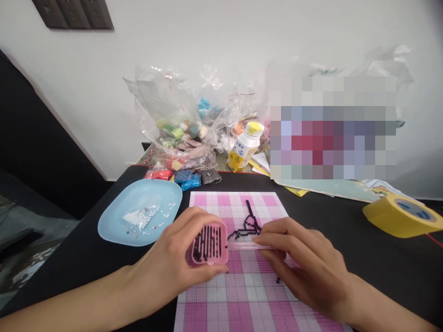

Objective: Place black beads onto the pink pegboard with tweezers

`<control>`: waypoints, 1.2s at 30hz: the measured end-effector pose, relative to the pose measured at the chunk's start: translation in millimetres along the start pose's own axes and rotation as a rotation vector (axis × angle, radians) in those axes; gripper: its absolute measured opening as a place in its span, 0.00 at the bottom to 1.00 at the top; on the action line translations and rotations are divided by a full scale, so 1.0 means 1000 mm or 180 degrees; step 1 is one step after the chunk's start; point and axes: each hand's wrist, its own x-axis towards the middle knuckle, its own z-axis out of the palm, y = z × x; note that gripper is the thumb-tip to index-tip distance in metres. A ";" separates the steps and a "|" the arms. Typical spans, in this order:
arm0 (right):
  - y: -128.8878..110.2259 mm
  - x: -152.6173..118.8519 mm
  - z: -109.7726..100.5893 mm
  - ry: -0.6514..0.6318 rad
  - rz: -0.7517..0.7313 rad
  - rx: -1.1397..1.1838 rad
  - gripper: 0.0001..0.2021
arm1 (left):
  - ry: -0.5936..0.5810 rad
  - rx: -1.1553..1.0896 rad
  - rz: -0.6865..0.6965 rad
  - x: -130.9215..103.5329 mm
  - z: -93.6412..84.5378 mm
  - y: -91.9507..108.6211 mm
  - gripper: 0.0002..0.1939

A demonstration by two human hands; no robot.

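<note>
My left hand grips a small pink box by its sides; rows of black beads show inside. A translucent pink strip, perhaps a tool or lid, reaches from beside the box to my right hand, whose fingers pinch its right end. Both hands are over a pink and white checked pegboard. Beyond the strip, black beads form a line pattern on the board. A few loose black beads lie near my right fingers.
A blue plate with white beads and a clear bag is at the left. Bead packets, plastic bags and a yellow and white bottle stand behind the board. Yellow tape lies at the right. The back right is pixelated.
</note>
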 end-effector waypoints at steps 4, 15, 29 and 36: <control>0.002 -0.001 -0.002 -0.0206 0.0007 0.0265 0.04 | 0.0283 0.0260 -0.0219 0.002 0.001 -0.003 0.17; 0.004 -0.002 -0.001 -0.0669 -0.0196 0.0373 0.03 | 0.0162 0.0994 0.0107 -0.002 0.010 -0.019 0.21; 0.002 0.000 0.000 -0.0690 -0.0260 0.0296 0.06 | 0.0069 0.1029 0.0072 -0.001 0.009 -0.017 0.22; 0.003 0.002 -0.001 -0.0696 -0.0308 0.0253 0.07 | 0.0119 0.1142 0.0177 -0.002 0.012 -0.017 0.19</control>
